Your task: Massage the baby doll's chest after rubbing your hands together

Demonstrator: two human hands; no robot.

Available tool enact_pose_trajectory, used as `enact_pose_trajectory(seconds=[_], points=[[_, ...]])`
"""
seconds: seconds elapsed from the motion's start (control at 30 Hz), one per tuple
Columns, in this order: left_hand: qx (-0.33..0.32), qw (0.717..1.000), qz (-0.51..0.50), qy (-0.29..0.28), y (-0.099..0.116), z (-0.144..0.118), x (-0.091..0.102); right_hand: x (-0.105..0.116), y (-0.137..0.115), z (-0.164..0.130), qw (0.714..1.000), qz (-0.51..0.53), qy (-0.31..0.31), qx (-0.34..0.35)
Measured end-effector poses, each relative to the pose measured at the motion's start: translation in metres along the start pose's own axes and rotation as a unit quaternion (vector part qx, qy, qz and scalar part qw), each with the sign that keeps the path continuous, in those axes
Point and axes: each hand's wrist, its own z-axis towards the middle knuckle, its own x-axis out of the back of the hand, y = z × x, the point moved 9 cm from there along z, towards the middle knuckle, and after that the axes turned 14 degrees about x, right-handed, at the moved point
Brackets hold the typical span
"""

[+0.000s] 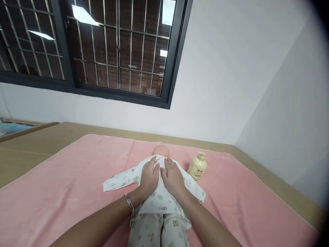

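A baby doll lies on a pink blanket [84,171], its head [161,150] toward the wall. It wears a white patterned top [158,202] with long sleeves spread to both sides, and matching trousers [146,230]. My left hand [150,175] rests flat on the left of the doll's upper body, fingers stretched out. On the other side of the upper body lies my right hand [172,175], also flat with fingers extended. The two thumbs are close together. Neither hand holds anything. Beside the doll's right-hand sleeve stands a yellow pump bottle [197,167]. The doll's face cannot be seen.
The blanket covers a wooden surface [74,127] that meets a white wall [210,68]. A dark-framed window [168,85] with metal bars is above. At the far left, a raised wooden edge [31,130] borders something blue [15,128].
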Motion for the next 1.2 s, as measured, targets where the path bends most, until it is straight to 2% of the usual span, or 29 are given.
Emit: enact_pose_trajectory(seconds=[0.1, 0.2, 0.3, 0.37, 0.47, 0.53, 0.63, 0.77, 0.87, 0.97, 1.07, 1.2], points=[[-0.021, 1.0, 0.023, 0.003, 0.002, -0.002, 0.0, -0.001, -0.017, -0.011, 0.998, -0.048, -0.035, 0.002], [-0.043, 0.999, 0.028, 0.008, 0.003, -0.003, 0.0, 0.001, -0.038, -0.012, 0.994, -0.03, -0.044, 0.091], [-0.085, 0.996, 0.029, 0.011, 0.007, -0.005, -0.001, 0.0, -0.034, -0.005, 0.988, 0.031, -0.053, 0.145], [-0.11, 0.993, 0.035, 0.016, 0.01, -0.007, -0.002, 0.0, -0.016, 0.001, 0.99, 0.051, -0.052, 0.119], [-0.119, 0.99, 0.07, 0.035, 0.012, -0.01, 0.0, 0.002, 0.014, 0.005, 0.999, 0.014, -0.039, 0.029], [-0.1, 0.988, 0.109, 0.053, 0.011, -0.009, 0.002, 0.004, 0.017, 0.003, 0.999, -0.029, -0.041, 0.0], [-0.078, 0.982, 0.165, 0.044, 0.009, -0.006, -0.001, 0.009, 0.003, -0.002, 0.995, -0.084, -0.044, -0.003], [-0.1, 0.973, 0.207, 0.014, 0.013, -0.005, -0.009, 0.015, -0.021, -0.01, 0.992, -0.121, -0.039, 0.0], [-0.105, 0.968, 0.228, -0.002, 0.012, -0.003, -0.013, 0.018, -0.03, -0.013, 0.991, -0.129, -0.037, 0.015], [-0.129, 0.964, 0.233, -0.013, 0.016, -0.006, -0.016, 0.017, -0.019, -0.011, 0.995, -0.095, -0.039, -0.001], [-0.172, 0.959, 0.226, 0.009, 0.026, -0.013, -0.012, 0.01, 0.003, -0.004, 0.998, -0.044, -0.046, -0.016], [-0.209, 0.951, 0.225, 0.021, 0.036, -0.024, -0.008, -0.002, 0.021, 0.003, 0.998, -0.003, -0.064, 0.006]])
